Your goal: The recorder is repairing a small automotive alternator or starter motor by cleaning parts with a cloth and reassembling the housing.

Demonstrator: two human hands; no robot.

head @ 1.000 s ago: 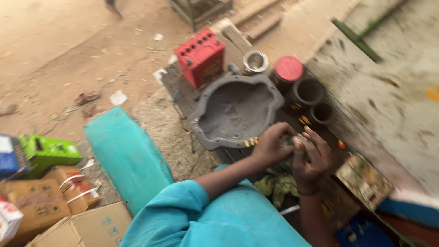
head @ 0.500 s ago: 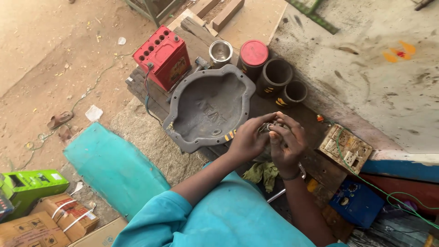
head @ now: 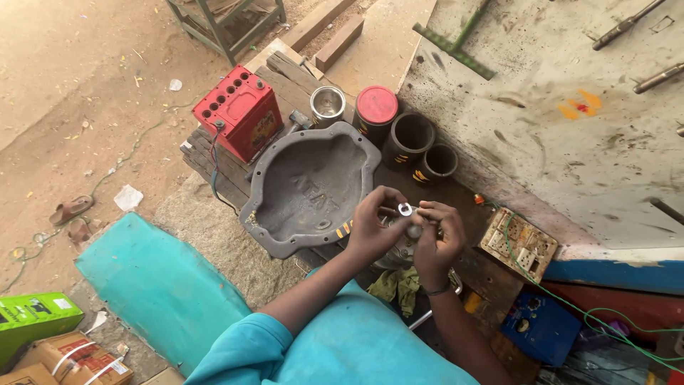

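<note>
Sandy workshop floor, wooden counter: left hand and right hand pinch a small metal ring above the grey pan; steady, aligned fingertip pressure would likely serve best.

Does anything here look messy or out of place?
Yes. A lone sandal lies on the dirt away from the bench, paper scraps litter the ground, and a switch board sits loose on the bench edge, green wires trailing.
</note>
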